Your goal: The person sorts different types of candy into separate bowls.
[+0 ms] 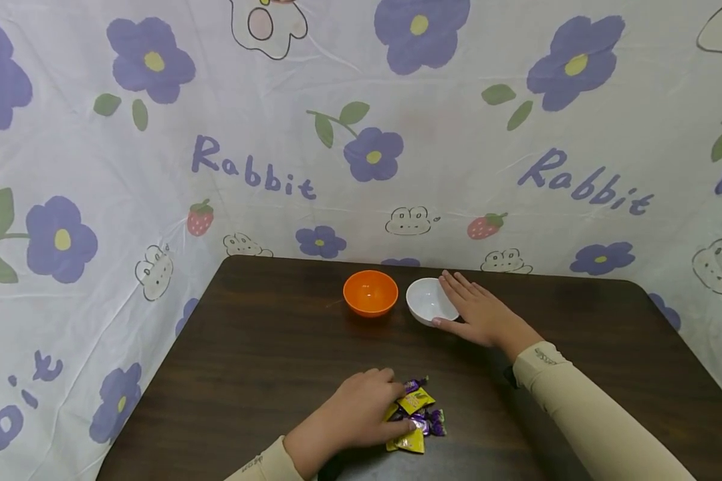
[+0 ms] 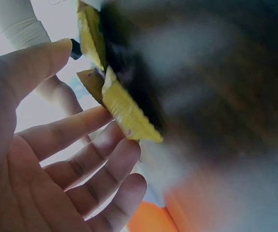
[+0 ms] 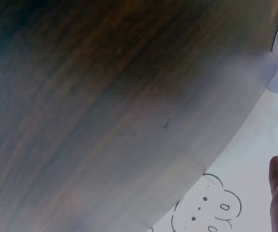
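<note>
Head view, near side first: left hand (image 1: 364, 406) down at a small pile of wrapped candies (image 1: 415, 402), yellow and purple, on the table (image 1: 265, 347). Thumb on the near side of the pile, fingers on the far side. Per left wrist view: wide gap between thumb and fingers, fingertips touching a yellow candy (image 2: 129, 111), no pinch visible. Rest of the pile partly hidden or blurred there.

Farther out: right hand (image 1: 481, 315) on the right side of the white bowl (image 1: 424, 300), fingers straight, thumb at the near rim, fingertips by the far rim. Spread wide; can't tell how firm. No help from right wrist view, bowl out of frame. Just left of it, apart: orange bowl (image 1: 370, 297). Both upright, no candy visible inside. Behind: flower-print cloth (image 1: 433, 113).

Current step, at a guess: picking from the pile, steadying the white bowl. Next move probably calls for closing thumb and fingers on one wrapper, lifting without dragging neighbours. Light touch on the rim, to avoid tipping.
</note>
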The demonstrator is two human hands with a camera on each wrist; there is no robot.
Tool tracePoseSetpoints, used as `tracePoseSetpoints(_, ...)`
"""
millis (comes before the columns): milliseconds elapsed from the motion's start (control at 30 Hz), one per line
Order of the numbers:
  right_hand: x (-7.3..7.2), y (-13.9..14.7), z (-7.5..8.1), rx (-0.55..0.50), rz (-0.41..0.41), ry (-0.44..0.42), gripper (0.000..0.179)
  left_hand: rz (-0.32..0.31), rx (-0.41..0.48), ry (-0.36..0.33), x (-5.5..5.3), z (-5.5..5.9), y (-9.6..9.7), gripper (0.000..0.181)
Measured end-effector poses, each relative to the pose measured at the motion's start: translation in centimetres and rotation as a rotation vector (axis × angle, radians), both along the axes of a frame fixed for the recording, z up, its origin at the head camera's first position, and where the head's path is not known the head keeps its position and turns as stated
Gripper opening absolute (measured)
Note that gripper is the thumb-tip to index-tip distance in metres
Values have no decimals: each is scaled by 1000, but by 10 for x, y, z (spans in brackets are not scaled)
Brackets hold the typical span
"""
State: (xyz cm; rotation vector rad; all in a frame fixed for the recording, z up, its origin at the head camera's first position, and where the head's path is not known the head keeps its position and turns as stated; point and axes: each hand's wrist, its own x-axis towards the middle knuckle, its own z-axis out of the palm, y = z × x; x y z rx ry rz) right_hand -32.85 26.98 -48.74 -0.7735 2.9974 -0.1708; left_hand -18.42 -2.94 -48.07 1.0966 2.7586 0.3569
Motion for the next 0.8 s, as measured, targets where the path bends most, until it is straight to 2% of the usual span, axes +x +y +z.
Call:
tracePoseSetpoints(233,1,1,2,-4,-13,-4,101,5,-12,43,-2,-2,5,48)
tracePoseSetpoints(567,3,-3,6,-14,-16,-6,100,-1,-14,94,-10,0,15,35)
tracePoseSetpoints(800,2,-5,6,1,-30,-12,102,-5,-42,74,-13,-1,24,36)
